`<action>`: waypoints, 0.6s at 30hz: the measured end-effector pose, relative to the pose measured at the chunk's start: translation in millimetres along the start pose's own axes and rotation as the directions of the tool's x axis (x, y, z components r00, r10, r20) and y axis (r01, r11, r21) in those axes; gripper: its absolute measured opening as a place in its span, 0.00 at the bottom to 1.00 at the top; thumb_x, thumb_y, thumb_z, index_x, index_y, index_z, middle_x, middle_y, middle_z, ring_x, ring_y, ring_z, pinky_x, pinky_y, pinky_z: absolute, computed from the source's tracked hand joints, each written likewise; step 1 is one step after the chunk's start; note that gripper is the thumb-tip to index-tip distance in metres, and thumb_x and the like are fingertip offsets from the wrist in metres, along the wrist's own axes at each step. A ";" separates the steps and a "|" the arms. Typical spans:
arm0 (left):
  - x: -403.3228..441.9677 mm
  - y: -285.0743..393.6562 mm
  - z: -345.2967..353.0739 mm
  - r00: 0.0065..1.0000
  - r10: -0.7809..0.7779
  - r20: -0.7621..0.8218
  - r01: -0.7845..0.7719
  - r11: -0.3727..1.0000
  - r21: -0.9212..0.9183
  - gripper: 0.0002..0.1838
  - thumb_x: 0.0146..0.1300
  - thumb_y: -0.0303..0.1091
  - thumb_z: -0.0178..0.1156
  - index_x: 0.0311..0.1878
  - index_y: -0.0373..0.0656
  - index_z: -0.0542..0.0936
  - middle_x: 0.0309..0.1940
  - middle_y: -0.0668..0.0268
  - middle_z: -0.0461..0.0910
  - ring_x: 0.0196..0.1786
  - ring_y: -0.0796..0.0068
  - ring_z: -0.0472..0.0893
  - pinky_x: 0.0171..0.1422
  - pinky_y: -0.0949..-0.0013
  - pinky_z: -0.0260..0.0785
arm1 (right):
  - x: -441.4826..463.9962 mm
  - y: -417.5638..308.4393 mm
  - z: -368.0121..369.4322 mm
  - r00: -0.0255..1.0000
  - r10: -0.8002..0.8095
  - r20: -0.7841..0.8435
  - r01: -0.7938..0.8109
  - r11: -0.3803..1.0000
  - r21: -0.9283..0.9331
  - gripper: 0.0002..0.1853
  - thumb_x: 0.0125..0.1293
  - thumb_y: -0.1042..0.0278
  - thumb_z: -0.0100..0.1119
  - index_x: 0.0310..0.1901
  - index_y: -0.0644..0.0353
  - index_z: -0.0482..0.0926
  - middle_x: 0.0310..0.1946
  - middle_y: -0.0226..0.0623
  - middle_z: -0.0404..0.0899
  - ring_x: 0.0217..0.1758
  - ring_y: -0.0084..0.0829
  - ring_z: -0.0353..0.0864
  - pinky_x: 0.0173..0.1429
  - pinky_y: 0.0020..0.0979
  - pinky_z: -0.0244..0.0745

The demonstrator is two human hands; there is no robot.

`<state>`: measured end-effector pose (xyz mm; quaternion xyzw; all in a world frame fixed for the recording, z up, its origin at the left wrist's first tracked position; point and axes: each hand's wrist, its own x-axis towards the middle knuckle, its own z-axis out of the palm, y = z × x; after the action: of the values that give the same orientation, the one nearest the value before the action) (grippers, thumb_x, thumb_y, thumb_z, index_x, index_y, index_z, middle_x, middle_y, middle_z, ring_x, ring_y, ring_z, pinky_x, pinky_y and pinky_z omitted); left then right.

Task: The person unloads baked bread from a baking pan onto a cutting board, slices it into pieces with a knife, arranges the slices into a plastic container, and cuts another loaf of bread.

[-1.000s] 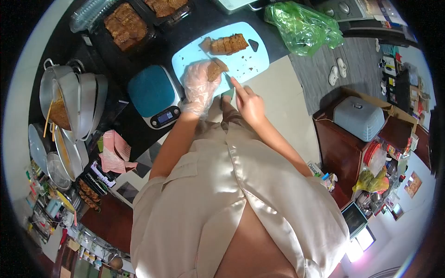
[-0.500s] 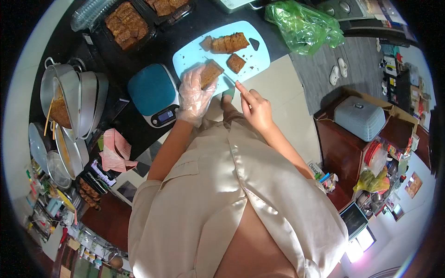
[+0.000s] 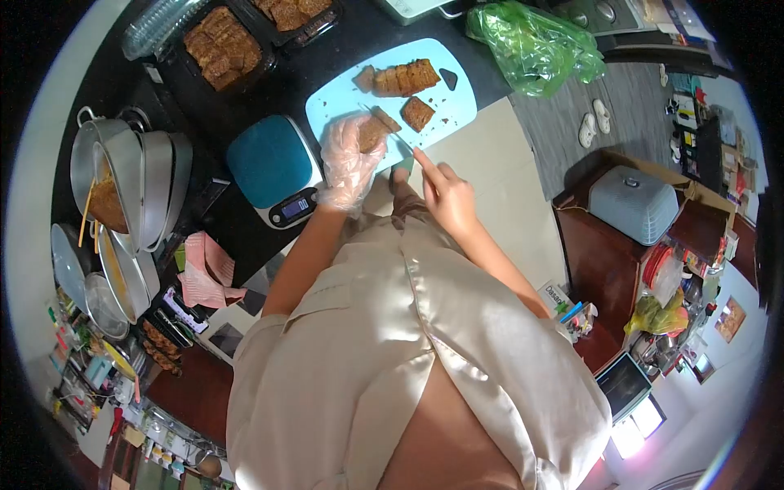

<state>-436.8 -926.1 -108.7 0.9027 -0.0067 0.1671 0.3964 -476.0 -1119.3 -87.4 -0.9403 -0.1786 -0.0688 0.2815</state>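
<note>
My left hand (image 3: 346, 159), in a clear plastic glove, grips a block of brown cake (image 3: 372, 135) over the near left part of the light blue cutting board (image 3: 335, 98). A thin slice (image 3: 385, 119) stands partly apart at the block's far right side. My right hand (image 3: 447, 193) is closed around a knife (image 3: 402, 142), index finger stretched forward along it. Its thin blade reaches to the slice; the handle is mostly hidden in my hand. Further up the board lie a row of cake slices (image 3: 407, 78) and a single square piece (image 3: 417, 113), with crumbs around.
A kitchen scale (image 3: 269, 163) stands left of the board. Behind it are clear-lidded trays of cake (image 3: 220, 49). A green plastic bag (image 3: 535, 45) lies at the counter's right, a pink cloth (image 3: 204, 273) at the near left. Metal pans (image 3: 155, 188) lean at far left.
A slice now tilts away from the block in my left hand, where one whole block showed before. The knife and my right hand have shifted slightly toward me.
</note>
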 end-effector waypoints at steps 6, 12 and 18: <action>-2.6 1.2 1.2 1.000 0.017 -0.011 -0.017 0.998 -0.067 0.23 0.50 0.33 0.73 0.50 0.41 0.78 0.47 0.56 0.80 0.52 0.54 0.78 0.58 0.57 0.72 | 20.3 -8.6 19.4 0.999 0.036 0.028 -0.036 0.999 -0.023 0.32 0.60 0.73 0.61 0.67 0.39 0.74 0.26 0.37 0.77 0.23 0.40 0.80 0.28 0.40 0.78; -0.8 -1.7 0.2 0.998 0.051 0.027 -0.051 0.999 -0.015 0.23 0.49 0.33 0.73 0.50 0.41 0.78 0.46 0.56 0.79 0.51 0.53 0.78 0.57 0.56 0.72 | -15.7 1.0 4.7 0.990 0.095 0.105 -0.093 0.995 -0.022 0.34 0.59 0.72 0.61 0.70 0.39 0.70 0.30 0.38 0.77 0.21 0.42 0.78 0.28 0.41 0.78; -1.2 -6.1 4.8 0.998 0.065 0.016 -0.065 0.998 0.008 0.23 0.49 0.32 0.73 0.49 0.42 0.78 0.45 0.58 0.80 0.49 0.53 0.79 0.55 0.56 0.73 | 1.9 6.0 31.3 0.996 0.054 0.070 -0.050 0.997 -0.051 0.32 0.62 0.72 0.60 0.69 0.38 0.71 0.28 0.37 0.76 0.21 0.41 0.78 0.26 0.40 0.78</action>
<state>-435.7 -925.5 -116.4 0.9049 -0.0384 0.1729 0.3871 -471.1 -1106.0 -116.0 -0.9531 -0.1623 -0.0320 0.2534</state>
